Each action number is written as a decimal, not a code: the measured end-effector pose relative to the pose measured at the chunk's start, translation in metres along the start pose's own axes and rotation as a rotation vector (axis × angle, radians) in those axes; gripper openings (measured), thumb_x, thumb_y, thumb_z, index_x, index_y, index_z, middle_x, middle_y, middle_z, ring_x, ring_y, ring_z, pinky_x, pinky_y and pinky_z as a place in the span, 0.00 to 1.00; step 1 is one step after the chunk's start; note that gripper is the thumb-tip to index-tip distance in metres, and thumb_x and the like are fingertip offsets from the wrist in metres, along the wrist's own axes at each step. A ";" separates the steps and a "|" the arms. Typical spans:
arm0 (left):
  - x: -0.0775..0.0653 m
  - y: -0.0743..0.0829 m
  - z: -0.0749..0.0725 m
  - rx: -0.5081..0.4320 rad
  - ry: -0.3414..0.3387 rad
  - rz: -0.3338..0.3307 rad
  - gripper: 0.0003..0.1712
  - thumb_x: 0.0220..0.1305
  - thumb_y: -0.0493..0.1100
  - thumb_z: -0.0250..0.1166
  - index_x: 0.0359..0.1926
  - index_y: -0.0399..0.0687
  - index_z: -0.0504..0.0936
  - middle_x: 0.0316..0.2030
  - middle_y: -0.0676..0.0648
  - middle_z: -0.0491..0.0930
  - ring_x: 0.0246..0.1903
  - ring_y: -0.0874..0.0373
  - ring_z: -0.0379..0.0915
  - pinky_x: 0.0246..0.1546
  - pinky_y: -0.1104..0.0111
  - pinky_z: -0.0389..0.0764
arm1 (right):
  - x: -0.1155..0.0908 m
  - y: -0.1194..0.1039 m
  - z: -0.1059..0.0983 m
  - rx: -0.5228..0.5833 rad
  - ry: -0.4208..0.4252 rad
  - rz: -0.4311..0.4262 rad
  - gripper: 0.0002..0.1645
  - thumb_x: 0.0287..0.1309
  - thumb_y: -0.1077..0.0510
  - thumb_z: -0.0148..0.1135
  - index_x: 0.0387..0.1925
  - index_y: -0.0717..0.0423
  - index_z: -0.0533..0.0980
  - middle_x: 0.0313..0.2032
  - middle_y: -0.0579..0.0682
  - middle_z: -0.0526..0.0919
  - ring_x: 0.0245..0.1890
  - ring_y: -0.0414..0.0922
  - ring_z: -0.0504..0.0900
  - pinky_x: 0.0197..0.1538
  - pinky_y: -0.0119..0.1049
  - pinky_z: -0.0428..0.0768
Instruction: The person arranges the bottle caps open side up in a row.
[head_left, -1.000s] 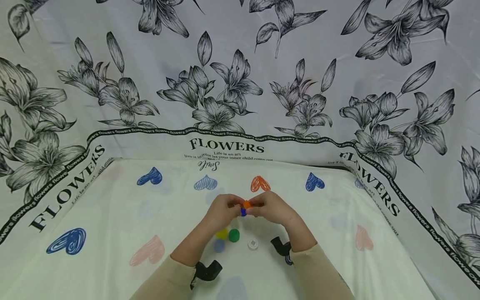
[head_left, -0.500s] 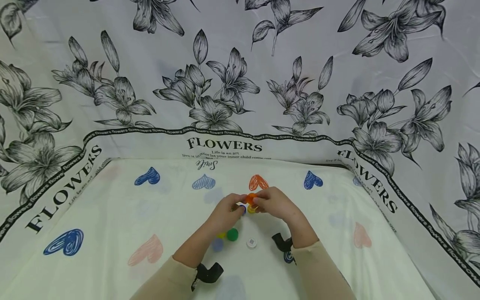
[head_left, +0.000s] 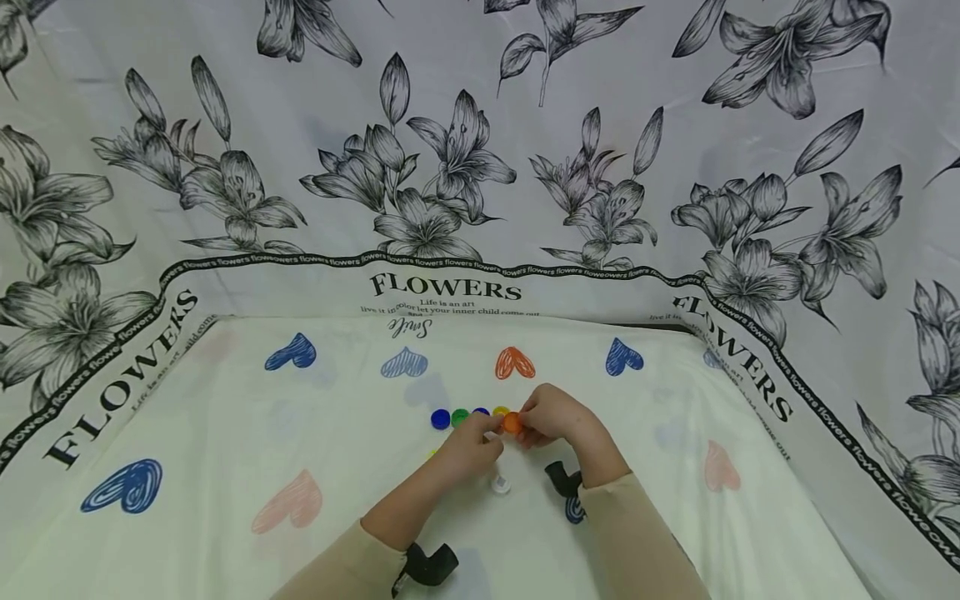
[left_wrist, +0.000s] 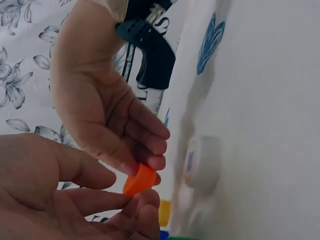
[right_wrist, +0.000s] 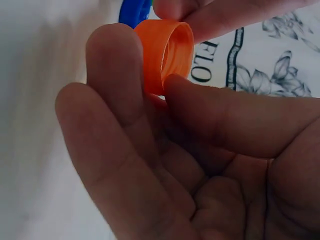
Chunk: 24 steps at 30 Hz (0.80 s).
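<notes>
Right hand (head_left: pixel 558 415) pinched orange cap (head_left: pixel 512 423) between fingers (right_wrist: pixel 115 70); left hand (head_left: pixel 467 452), thumb apart from fingers, touched its left side. Cap looked tilted, hollow, ridged inside.

We see that the left hand (head_left: pixel 468 450) has drawn back toward us, uncovering a blue cap (head_left: pixel 440 419) and a green cap (head_left: pixel 460 417) at its far side. It now hides the nearer green disc, leaving us only a sliver of the nearer yellow disc (head_left: pixel 432 454). The orange cap (head_left: pixel 512 423), pinched by our right hand (head_left: pixel 561 417), has come nearer us and slightly rightward.
</notes>
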<state>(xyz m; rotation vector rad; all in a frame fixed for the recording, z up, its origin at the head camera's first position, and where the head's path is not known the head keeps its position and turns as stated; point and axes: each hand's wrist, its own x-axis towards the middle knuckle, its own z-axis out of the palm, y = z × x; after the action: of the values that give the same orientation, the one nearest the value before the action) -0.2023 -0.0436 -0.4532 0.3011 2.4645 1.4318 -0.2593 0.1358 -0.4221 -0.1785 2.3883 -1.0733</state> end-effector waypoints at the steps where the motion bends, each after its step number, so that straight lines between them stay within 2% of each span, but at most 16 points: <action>1: 0.000 0.000 0.002 -0.019 -0.005 -0.014 0.28 0.68 0.34 0.59 0.68 0.28 0.71 0.58 0.36 0.76 0.46 0.50 0.74 0.47 0.59 0.81 | 0.001 0.001 -0.001 -0.008 0.004 0.008 0.12 0.71 0.64 0.58 0.37 0.66 0.85 0.25 0.54 0.85 0.25 0.46 0.85 0.34 0.38 0.86; 6: -0.001 0.003 0.012 -0.165 -0.019 -0.083 0.28 0.69 0.32 0.60 0.69 0.33 0.72 0.61 0.37 0.76 0.40 0.52 0.78 0.39 0.65 0.82 | 0.008 0.010 -0.004 -0.016 0.052 0.049 0.12 0.69 0.62 0.59 0.36 0.66 0.85 0.25 0.54 0.85 0.24 0.46 0.86 0.34 0.38 0.85; 9: -0.001 0.004 0.014 -0.223 -0.043 -0.086 0.26 0.69 0.32 0.61 0.68 0.34 0.75 0.64 0.37 0.74 0.37 0.51 0.79 0.39 0.65 0.82 | 0.013 0.015 -0.004 -0.007 0.077 0.067 0.11 0.68 0.62 0.60 0.37 0.67 0.84 0.25 0.54 0.85 0.24 0.46 0.86 0.34 0.38 0.85; 13: -0.001 0.004 0.016 -0.263 -0.075 -0.089 0.25 0.71 0.32 0.61 0.67 0.34 0.76 0.70 0.37 0.69 0.37 0.50 0.80 0.43 0.64 0.82 | 0.016 0.017 -0.003 0.002 0.097 0.071 0.11 0.68 0.64 0.59 0.38 0.68 0.84 0.25 0.54 0.85 0.25 0.46 0.85 0.35 0.37 0.85; 17: 0.000 0.003 0.018 -0.274 -0.082 -0.116 0.25 0.71 0.32 0.62 0.67 0.35 0.76 0.73 0.39 0.66 0.36 0.51 0.79 0.41 0.66 0.82 | 0.015 0.016 -0.002 -0.019 0.129 0.068 0.10 0.67 0.64 0.61 0.40 0.69 0.84 0.26 0.54 0.85 0.26 0.46 0.85 0.35 0.36 0.85; 20: 0.000 0.003 0.014 -0.222 -0.085 -0.096 0.23 0.72 0.33 0.60 0.66 0.36 0.77 0.61 0.38 0.79 0.34 0.52 0.78 0.35 0.70 0.79 | 0.014 0.013 0.000 -0.070 0.158 0.080 0.10 0.66 0.63 0.63 0.41 0.68 0.84 0.28 0.55 0.85 0.27 0.47 0.84 0.35 0.35 0.83; 24: -0.003 0.002 -0.006 -0.075 -0.068 0.009 0.19 0.73 0.34 0.58 0.61 0.37 0.82 0.44 0.44 0.85 0.36 0.56 0.78 0.35 0.70 0.76 | 0.009 0.007 0.000 -0.156 0.175 0.090 0.14 0.67 0.61 0.64 0.48 0.68 0.82 0.29 0.54 0.84 0.27 0.46 0.81 0.34 0.34 0.78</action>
<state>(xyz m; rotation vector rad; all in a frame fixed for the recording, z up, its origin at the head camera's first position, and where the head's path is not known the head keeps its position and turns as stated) -0.2012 -0.0490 -0.4481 0.3404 2.3528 1.4881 -0.2671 0.1379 -0.4308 -0.0318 2.6112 -0.8937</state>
